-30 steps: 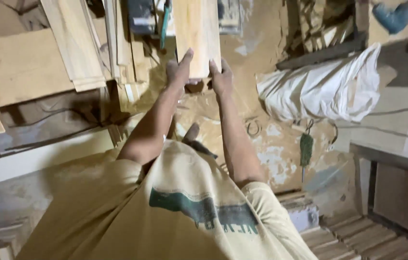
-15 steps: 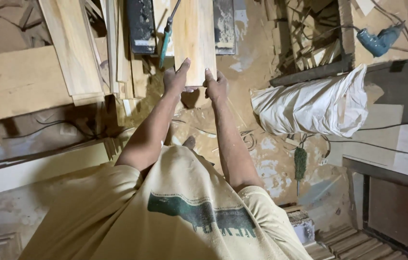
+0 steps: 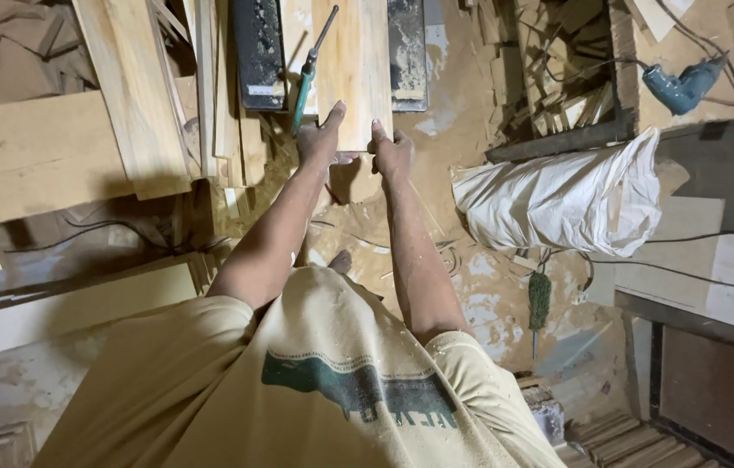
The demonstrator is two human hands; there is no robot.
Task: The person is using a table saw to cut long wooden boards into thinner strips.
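I hold a pale wooden board (image 3: 354, 69) out in front of me with both arms stretched. My left hand (image 3: 321, 139) grips its lower left corner and my right hand (image 3: 393, 152) grips its lower right corner. The board's far end lies over a dark machine (image 3: 259, 52) on the sawdust-covered floor. A green-handled tool (image 3: 305, 82) lies just left of the board, close to my left hand.
Planks and boards (image 3: 142, 95) are stacked at the left. A white sack (image 3: 566, 195) lies at the right, with a crate of wood scraps (image 3: 558, 69) behind it and a teal power drill (image 3: 683, 85) at the far right. Cables cross the floor.
The board, held in both hands, has moved away from me toward the dark machine, and my arms have stretched out further.
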